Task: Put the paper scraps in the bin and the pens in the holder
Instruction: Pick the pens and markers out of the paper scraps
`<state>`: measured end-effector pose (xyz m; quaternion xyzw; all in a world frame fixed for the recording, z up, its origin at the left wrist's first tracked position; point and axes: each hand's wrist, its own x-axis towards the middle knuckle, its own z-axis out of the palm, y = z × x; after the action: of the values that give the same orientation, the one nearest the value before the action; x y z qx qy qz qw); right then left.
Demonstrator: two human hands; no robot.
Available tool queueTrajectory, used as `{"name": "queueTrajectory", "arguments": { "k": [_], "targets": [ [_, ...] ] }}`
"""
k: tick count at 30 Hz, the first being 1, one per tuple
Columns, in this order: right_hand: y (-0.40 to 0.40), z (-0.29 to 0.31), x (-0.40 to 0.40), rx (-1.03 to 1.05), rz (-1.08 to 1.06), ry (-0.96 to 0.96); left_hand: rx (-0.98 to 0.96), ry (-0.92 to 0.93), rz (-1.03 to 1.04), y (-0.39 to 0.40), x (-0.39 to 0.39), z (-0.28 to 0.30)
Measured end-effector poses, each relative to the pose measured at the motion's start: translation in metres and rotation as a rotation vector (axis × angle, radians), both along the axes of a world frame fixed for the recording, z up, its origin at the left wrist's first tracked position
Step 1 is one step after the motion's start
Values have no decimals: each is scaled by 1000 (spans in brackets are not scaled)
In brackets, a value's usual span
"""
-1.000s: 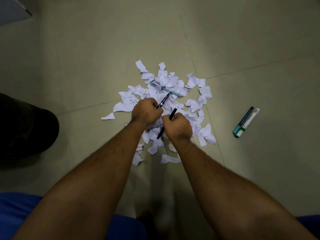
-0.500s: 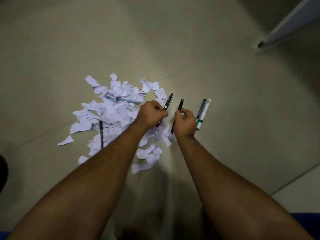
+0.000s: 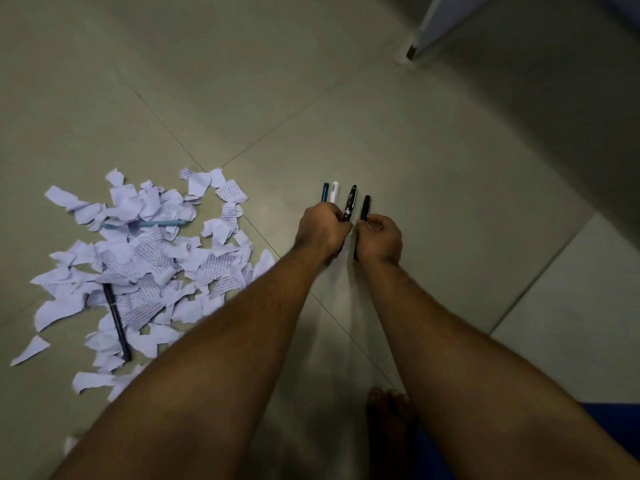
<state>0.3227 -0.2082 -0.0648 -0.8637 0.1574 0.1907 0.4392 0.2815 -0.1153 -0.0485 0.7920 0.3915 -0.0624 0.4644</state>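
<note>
On the tiled floor (image 3: 346, 98), far left: heap of torn paper scraps (image 3: 145, 268), white, many with printed text, spread loosely; a few strays lie apart at the near edge. On the heap's upper part, a light-blue pen (image 3: 149, 223) lying crosswise. On its lower left part, a dark pen (image 3: 116, 322) lying lengthwise, partly on the scraps.

Centre: left hand (image 3: 323, 232), fingers curled tight round a black pen with silver bands (image 3: 350, 202), its top standing out above the fist. Just behind the fist, the ends of a blue marker (image 3: 325, 192) and a white marker (image 3: 334, 192), side by side; whether the hand grips them or merely covers them cannot be told.

Just right, nearly touching the left: right hand (image 3: 380, 239), fingers pinched narrow on a plain black pen (image 3: 365, 208), its lower end showing below the palm.

Bottom centre: a bare foot (image 3: 389, 417) on the floor, blue cloth (image 3: 616, 434) beside it.

Top right: a pale panel edge (image 3: 433, 29) meeting the floor.
</note>
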Motion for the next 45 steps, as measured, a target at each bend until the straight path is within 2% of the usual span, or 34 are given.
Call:
{"name": "queueTrajectory", "arguments": {
  "k": [6, 11, 17, 23, 27, 30, 34, 38, 45],
  "targets": [
    [8, 8, -5, -15, -45, -27, 140, -24, 36, 0, -8, 9],
    [39, 17, -38, 32, 105, -163, 158, -27, 173, 26, -51, 10],
    [99, 19, -84, 117, 448, -188, 194, -4, 456, 74, -125, 10],
    [173, 19, -140, 119, 934, -244, 229, 47, 763, 113, -194, 15],
    [215, 12, -159, 9, 1224, -432, 319, 103, 911, 128, -238, 5],
    [236, -6, -164, -152, 1276, -463, 344, 158, 1007, 134, -259, -3],
    [232, -21, -174, -239, 1304, -550, 312, 276, 1038, 130, -275, -8],
    [238, -21, -180, -277, 1292, -672, 260, 472, 986, 131, -288, -12],
    [252, -23, -174, -328, 1364, -618, 229, 578, 906, 136, -291, -17]
  ]
}}
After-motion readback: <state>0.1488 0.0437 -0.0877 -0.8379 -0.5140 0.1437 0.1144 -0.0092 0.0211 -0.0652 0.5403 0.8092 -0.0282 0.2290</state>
